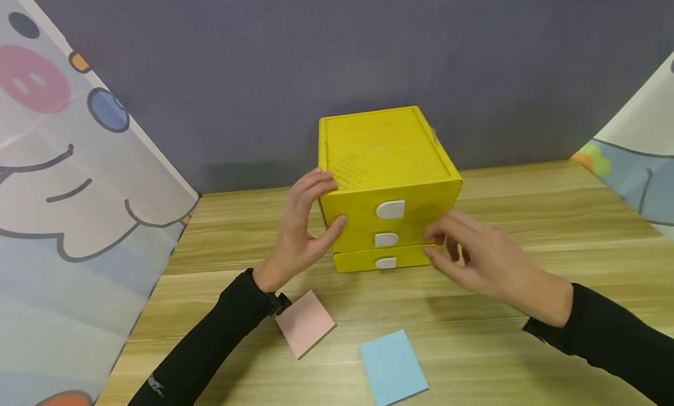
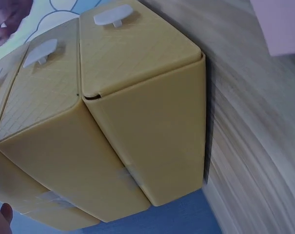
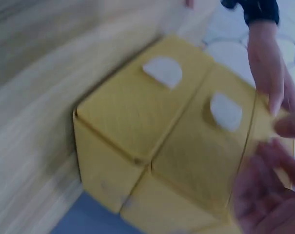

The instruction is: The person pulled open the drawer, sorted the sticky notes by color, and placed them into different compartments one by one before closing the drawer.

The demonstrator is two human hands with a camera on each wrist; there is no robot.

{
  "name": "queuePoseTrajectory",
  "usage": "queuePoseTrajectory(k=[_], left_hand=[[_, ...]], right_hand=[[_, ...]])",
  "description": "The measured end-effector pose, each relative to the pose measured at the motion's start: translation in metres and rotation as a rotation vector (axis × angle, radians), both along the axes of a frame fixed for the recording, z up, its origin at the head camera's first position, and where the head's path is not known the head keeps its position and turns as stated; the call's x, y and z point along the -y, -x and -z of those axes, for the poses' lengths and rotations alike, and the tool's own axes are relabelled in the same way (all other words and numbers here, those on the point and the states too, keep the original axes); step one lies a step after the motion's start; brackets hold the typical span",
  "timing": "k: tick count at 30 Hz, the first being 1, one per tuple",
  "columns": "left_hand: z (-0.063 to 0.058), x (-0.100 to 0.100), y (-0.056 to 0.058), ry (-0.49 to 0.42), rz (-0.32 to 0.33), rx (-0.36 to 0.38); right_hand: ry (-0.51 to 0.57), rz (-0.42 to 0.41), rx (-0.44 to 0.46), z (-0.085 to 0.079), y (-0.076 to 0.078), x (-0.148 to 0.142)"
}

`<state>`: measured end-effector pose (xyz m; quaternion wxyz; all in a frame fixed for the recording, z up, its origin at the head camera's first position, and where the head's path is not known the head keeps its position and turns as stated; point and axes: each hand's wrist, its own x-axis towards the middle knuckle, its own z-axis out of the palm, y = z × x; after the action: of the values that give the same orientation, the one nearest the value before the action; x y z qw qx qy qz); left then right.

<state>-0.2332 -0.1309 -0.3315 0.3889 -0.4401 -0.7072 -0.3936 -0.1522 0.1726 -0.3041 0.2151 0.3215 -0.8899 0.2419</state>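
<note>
A yellow drawer box [image 1: 387, 145], with three white handles such as the top handle [image 1: 391, 210] on its front, stands on the wooden table against a grey wall. At its upper left front corner my left hand [image 1: 300, 230] rests, fingertips along the top edge and thumb against the front face. My right hand [image 1: 481, 257] is by the lower right of the front, fingers loosely bent with nothing between them. Blur in the right wrist view hides whether that hand [image 3: 269, 190] touches the box. All drawers look pushed in.
A pink sticky-note pad [image 1: 306, 324] lies below the left wrist. Nearer the front is a blue sticky-note pad [image 1: 394, 365]. Cartoon-printed sheets, including the left sheet [image 1: 63, 207], flank the table on both sides.
</note>
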Motion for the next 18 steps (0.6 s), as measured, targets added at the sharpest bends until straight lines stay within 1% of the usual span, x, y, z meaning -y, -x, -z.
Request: queuePoseTrajectory(k=[2, 4, 7, 10, 13, 18], left_hand=[[0.002, 0.001, 0.001, 0.008, -0.002, -0.003], [0.004, 0.002, 0.002, 0.019, 0.002, -0.001], [0.005, 0.001, 0.003, 0.028, 0.028, 0.01], [0.006, 0.001, 0.003, 0.017, 0.057, 0.023], [0.005, 0.002, 0.003, 0.004, 0.067, 0.03], [0.004, 0.005, 0.002, 0.019, 0.06, 0.034]], right_hand=[[-0.07, -0.007, 0.073, 0.007, 0.0, 0.008], [-0.105, 0.024, 0.139, 0.011, 0.001, 0.016], [-0.113, 0.074, 0.223, 0.013, 0.005, 0.023], [-0.104, 0.103, 0.272, 0.013, 0.009, 0.03], [-0.088, 0.124, 0.268, 0.013, 0.013, 0.035], [-0.088, 0.144, 0.153, 0.015, 0.017, 0.039]])
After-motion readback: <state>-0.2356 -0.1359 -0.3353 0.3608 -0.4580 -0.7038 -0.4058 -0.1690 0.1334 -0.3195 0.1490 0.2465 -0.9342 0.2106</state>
